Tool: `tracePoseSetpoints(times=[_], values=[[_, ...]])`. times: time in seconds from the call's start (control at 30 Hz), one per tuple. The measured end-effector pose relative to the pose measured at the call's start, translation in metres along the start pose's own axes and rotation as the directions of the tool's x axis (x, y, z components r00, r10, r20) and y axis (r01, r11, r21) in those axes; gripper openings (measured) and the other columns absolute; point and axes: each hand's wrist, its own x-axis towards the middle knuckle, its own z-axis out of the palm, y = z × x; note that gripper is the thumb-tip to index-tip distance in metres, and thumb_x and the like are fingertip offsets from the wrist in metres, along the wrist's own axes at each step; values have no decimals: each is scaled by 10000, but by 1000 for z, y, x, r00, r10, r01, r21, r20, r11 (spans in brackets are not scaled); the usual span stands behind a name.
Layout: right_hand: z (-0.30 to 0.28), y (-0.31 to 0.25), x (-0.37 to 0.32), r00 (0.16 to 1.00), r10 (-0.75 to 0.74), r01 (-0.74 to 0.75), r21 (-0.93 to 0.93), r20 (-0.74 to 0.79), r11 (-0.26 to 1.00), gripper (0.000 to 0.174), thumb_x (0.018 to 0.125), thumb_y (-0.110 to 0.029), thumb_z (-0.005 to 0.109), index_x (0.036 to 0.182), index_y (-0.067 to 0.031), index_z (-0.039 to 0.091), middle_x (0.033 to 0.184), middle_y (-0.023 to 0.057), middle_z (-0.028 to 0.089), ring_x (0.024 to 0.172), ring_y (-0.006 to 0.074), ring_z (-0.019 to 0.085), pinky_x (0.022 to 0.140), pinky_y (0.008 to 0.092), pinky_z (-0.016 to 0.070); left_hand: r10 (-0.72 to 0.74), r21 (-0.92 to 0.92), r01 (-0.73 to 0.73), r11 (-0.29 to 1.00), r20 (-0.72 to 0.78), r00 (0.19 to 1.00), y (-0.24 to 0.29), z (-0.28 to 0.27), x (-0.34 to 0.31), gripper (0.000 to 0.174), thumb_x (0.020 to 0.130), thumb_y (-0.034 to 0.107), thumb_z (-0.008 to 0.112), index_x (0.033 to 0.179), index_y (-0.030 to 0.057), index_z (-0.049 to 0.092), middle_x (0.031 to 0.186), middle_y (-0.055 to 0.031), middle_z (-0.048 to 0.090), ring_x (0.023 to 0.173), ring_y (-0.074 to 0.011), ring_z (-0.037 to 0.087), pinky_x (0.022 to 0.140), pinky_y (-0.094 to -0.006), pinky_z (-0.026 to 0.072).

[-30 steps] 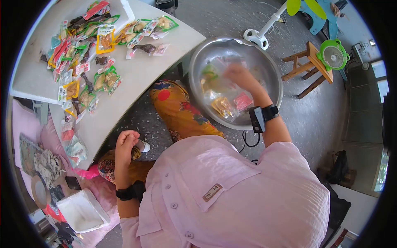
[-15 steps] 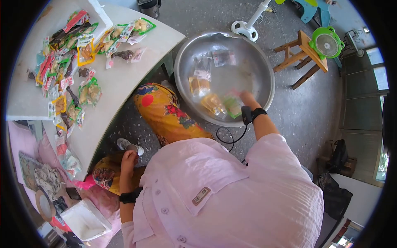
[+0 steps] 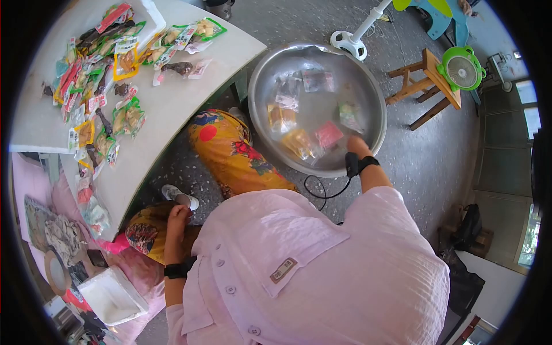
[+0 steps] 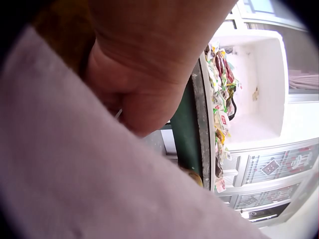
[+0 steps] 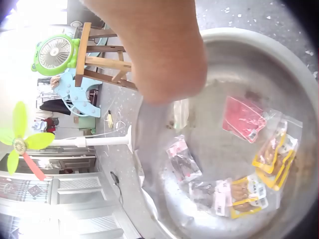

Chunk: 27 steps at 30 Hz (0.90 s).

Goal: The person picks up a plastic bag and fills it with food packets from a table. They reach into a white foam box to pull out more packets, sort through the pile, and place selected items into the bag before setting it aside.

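Note:
In the head view my right hand [image 3: 359, 146] is inside the lower right rim of a metal basin [image 3: 376, 95]. Just above it lies a green-and-clear packet [image 3: 349, 117], with a red packet [image 3: 329, 134] to the left; no grip is visible. The right wrist view shows the back of this hand [image 5: 172, 69] over the basin [image 5: 299, 64], partly covering the green packet [image 5: 181, 114], its fingers hidden. Loosely curled, my left hand [image 3: 178, 215] hangs near the patterned trousers [image 3: 230, 155]; up close, this hand [image 4: 139, 89] is partly hidden by the sleeve.
Yellow packets [image 3: 282, 118] and clear packets [image 3: 288, 92] lie along the basin's left side. Many food packets cover the table [image 3: 155, 115] at left. A white fan base [image 3: 348, 45] and a wooden stool [image 3: 432, 72] with a green fan [image 3: 462, 69] stand beyond the basin.
My right hand has moved from over the basin's middle to its lower right edge. The green packet, blurred over the red one earlier, lies farther up and right. My left hand has dropped lower.

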Motion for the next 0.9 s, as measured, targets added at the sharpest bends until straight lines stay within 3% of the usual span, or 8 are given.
tracePoseSetpoints(times=[0.07, 0.17, 0.27, 0.33, 0.47, 0.6, 0.8, 0.9], values=[[56, -6, 24, 879, -469, 475, -232, 84, 849, 242, 688, -174, 463, 810, -14, 598, 872, 163, 579, 814, 333, 554, 684, 412, 438, 8, -7, -8, 1000, 4, 1000, -2, -2, -1, 146, 767, 196, 513, 870, 93, 509, 803, -8, 531, 752, -113, 513, 630, -230, 395], [57, -57, 35, 759, -541, 650, -452, 362, 611, 202, 681, -151, 463, 765, -34, 606, 832, 153, 579, 746, 285, 563, 602, 377, 453, 14, -29, -14, 999, 4, 1000, -2, -2, -2, 147, 767, 188, 511, 870, 83, 509, 799, -14, 533, 744, -116, 514, 624, -233, 403], [-17, -132, -7, 738, -665, 674, -197, 118, 712, 195, 659, -148, 494, 762, -20, 598, 793, 148, 577, 720, 274, 557, 598, 374, 441, 53, -59, -53, 997, -4, 999, -8, -6, 0, 149, 765, 173, 509, 868, 66, 510, 774, -24, 535, 710, -114, 515, 607, -231, 409], [-49, -158, 0, 393, -916, 818, -485, 77, 310, 180, 672, -146, 514, 739, 9, 577, 772, 138, 568, 708, 272, 543, 613, 363, 432, 111, -69, -113, 991, -31, 993, -7, -6, -2, 144, 762, 169, 509, 851, 56, 521, 753, -27, 535, 679, -106, 511, 599, -225, 408], [-153, -263, -91, 680, -714, 714, 365, -164, 597, 140, 749, -125, 507, 754, 10, 542, 757, 93, 552, 710, 180, 531, 640, 266, 422, 200, -88, -205, 975, -63, 978, -4, -15, -8, 128, 747, 149, 508, 810, 41, 534, 743, -21, 528, 670, -98, 489, 585, -220, 397], [-162, -331, -118, 551, -754, 782, 537, -358, 316, 173, 728, -123, 541, 849, 0, 536, 764, 104, 552, 693, 175, 528, 644, 272, 422, 243, -168, -282, 945, -221, 945, 12, -27, -34, 140, 737, 144, 513, 820, 33, 532, 747, -20, 525, 694, -95, 484, 608, -226, 396], [-149, -396, -174, 51, -740, 996, -23, -671, 89, 163, 704, -71, 535, 859, -25, 526, 932, 137, 534, 928, 296, 482, 789, 364, 373, 362, -106, -455, 884, -459, 811, 6, -72, -66, 155, 761, 149, 513, 844, 20, 530, 766, -18, 525, 726, -94, 490, 655, -227, 399], [-136, -406, -186, 14, -808, 957, -228, -588, 182, 178, 662, -108, 542, 834, -61, 534, 963, 93, 532, 1015, 283, 433, 866, 420, 283, 420, 26, -525, 850, -636, 648, 9, -107, -98, 142, 766, 124, 515, 863, 22, 535, 761, -17, 525, 697, -94, 492, 627, -216, 402]])
